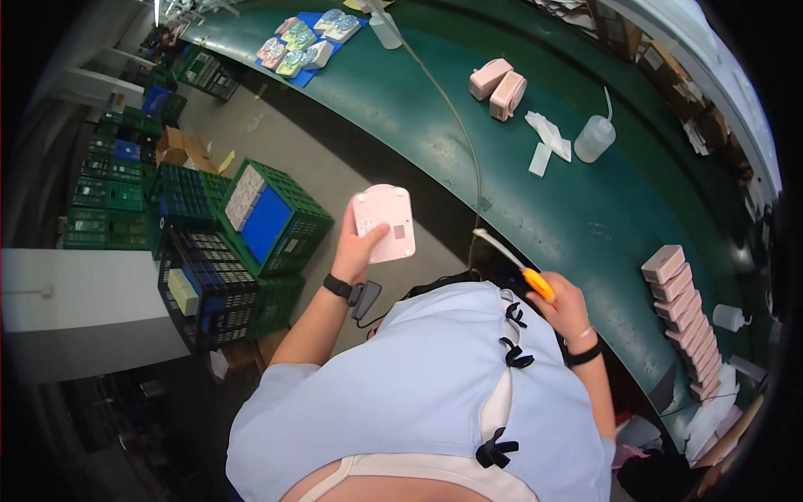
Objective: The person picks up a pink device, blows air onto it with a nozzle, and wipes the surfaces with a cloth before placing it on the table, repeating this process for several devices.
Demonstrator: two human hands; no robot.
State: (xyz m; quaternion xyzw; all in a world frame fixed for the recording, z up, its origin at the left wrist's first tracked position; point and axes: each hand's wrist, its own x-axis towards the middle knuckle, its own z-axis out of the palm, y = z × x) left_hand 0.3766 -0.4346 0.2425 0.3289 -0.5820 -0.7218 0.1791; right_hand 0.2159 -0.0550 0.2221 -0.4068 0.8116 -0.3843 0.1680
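My left hand (358, 243) is closed around a pale pink flat casing (386, 243) with rounded corners, held up off the bench. Small round feet sit near its corners, and a dark square patch marks the face turned toward me; my thumb lies across that face. Lower right, my right hand (562, 308) grips a yellow-handled tool (537, 283) with a long, thin, pale shaft. The shaft slants up to the left, its tip beside a thin hanging cord (468, 138). Whether tip and cord are joined I cannot tell. Tool and casing are apart.
The green bench (401, 100) carries pink casings (498, 87), a white squeeze bottle (595, 139), white paper (549, 136) and a row of stacked pink casings (686, 322). Patterned units (301, 42) lie on a blue sheet at its far end. Green crates (284, 209) stand left.
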